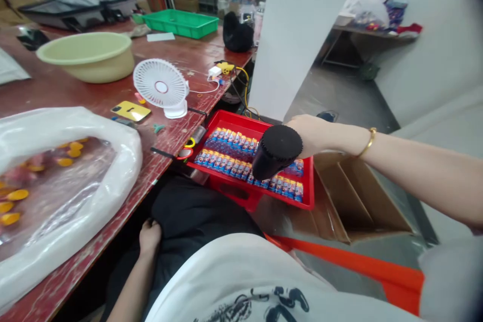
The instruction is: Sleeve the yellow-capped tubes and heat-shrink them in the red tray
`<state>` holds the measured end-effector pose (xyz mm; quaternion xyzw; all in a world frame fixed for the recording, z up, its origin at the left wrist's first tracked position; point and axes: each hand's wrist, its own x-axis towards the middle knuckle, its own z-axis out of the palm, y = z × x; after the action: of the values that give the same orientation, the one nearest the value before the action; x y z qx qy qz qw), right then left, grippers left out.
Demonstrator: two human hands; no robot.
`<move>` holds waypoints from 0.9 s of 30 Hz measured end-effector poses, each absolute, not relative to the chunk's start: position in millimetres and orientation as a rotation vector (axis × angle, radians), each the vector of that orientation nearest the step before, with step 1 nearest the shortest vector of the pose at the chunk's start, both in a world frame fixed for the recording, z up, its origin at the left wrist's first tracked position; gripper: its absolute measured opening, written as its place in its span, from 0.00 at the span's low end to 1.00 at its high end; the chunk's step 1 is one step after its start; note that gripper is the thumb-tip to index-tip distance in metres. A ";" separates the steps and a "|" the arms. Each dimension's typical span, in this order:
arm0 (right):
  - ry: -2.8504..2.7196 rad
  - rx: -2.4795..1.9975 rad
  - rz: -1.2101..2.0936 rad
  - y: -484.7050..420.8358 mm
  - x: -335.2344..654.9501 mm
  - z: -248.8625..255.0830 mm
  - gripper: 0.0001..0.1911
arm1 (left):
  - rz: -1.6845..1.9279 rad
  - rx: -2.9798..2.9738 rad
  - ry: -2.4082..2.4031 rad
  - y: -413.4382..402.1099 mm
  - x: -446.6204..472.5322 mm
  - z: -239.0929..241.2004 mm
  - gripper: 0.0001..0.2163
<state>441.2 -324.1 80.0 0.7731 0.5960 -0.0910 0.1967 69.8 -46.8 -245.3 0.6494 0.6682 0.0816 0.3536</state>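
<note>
My right hand is wrapped round the handle of a black hair dryer. Its thick barrel is over a red tray, tilted down towards the rows in it. In that tray stand rows of small blue-and-orange wrapped bottles; the dryer covers part of them. My left hand lies against my dark trousers, below the table edge. Its fingers look curled in, with nothing visible in them.
On the red table are a clear plastic bag with orange-capped pieces, a white fan, a yellow phone, a cream basin and a green tray. An open cardboard box stands right, near a pillar.
</note>
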 end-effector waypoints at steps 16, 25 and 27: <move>1.586 2.261 -0.301 -355.2 446.7 75.2 0.11 | 0.177 1.769 1.756 -44.9 70.4 -242.0 0.22; 1.821 2.237 -0.228 -338.4 449.2 56.2 0.12 | 0.170 1.806 1.760 -45.6 69.1 -243.8 0.21; 1.808 2.247 -0.295 -343.5 450.7 59.5 0.11 | 0.151 1.817 1.760 -45.3 69.0 -244.2 0.22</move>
<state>450.7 -343.5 59.5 0.7694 0.6190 -0.1009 0.1211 69.0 -45.3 -244.2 0.6842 0.6628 0.0568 0.2990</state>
